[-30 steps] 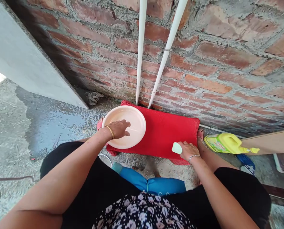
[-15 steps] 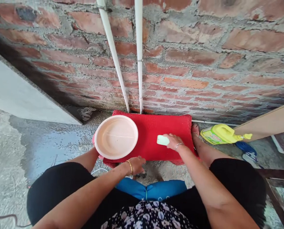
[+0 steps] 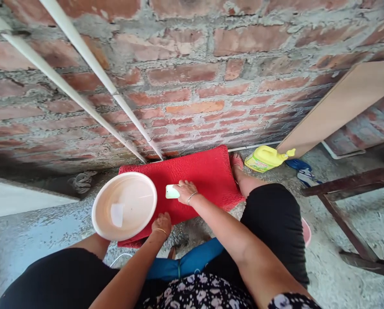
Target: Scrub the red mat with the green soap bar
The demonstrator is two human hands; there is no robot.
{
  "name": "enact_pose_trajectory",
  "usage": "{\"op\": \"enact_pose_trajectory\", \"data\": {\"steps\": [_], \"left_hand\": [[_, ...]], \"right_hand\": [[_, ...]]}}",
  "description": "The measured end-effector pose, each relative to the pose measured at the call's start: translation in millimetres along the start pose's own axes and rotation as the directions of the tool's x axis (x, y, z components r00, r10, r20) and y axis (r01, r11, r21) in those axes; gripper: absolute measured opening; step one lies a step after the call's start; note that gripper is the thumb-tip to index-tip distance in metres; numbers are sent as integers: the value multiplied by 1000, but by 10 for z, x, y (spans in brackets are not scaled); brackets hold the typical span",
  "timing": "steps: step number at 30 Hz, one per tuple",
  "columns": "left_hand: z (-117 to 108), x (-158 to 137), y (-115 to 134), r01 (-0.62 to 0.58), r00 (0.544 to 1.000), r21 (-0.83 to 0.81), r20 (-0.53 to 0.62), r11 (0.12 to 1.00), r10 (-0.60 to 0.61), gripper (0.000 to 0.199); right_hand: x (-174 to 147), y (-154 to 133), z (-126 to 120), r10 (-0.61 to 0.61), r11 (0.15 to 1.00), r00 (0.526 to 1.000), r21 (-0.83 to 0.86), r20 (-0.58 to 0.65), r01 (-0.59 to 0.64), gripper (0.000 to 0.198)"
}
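Observation:
My right hand (image 3: 186, 192) grips a pale green scrub brush (image 3: 172, 192) with a small hole near its end; its underside is hidden. The brush is over the middle of a thick red cloth (image 3: 205, 171), spread across a low support that I cannot make out. Near the cloth's front edge, my left hand (image 3: 162, 223) rests with fingers forward and loosely apart, close beside the basin. That round, pale pink basin (image 3: 96, 214) sits on the left part of the cloth, with a bright reflection inside.
A yellow detergent jug (image 3: 263, 159) stands right of the cloth near blue slippers (image 3: 303, 171). White pipes (image 3: 114, 92) run down the brick wall. A brown board (image 3: 340, 101) leans at the right, behind a dark wooden frame (image 3: 349, 227). A grey rag (image 3: 81, 182) lies at left.
The view has turned to the right, so everything sits further left. My left hand has moved forward onto the cloth's front edge. My right hand still holds the brush.

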State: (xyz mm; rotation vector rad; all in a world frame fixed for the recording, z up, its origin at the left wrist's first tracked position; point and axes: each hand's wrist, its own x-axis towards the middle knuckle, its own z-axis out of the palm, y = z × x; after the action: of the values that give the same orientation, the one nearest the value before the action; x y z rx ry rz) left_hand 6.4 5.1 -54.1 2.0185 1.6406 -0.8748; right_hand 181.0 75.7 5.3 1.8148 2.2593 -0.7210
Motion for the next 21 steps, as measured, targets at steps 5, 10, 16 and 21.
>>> {"op": "enact_pose_trajectory", "data": {"steps": [5, 10, 16, 21], "left_hand": [[-18, 100, -83, -14, 1000, -15, 11, 1000, 14, 46], [-27, 160, -114, -53, 998, 0, 24, 999, 53, 45], [-38, 161, -100, -47, 999, 34, 28, 998, 46, 47], [-10, 190, -94, -24, 999, 16, 25, 1000, 24, 43]], "right_hand": [[-199, 733, -152, 163, 987, 985, -23, 49, -162, 49], [-705, 1640, -483, 523, 847, 852, -123, 27, -517, 40], [-730, 1038, -205, 270, 961, 963, -64, 21, -268, 44], [-573, 911, -40, 59, 997, 998, -60, 18, -58, 48]]}}
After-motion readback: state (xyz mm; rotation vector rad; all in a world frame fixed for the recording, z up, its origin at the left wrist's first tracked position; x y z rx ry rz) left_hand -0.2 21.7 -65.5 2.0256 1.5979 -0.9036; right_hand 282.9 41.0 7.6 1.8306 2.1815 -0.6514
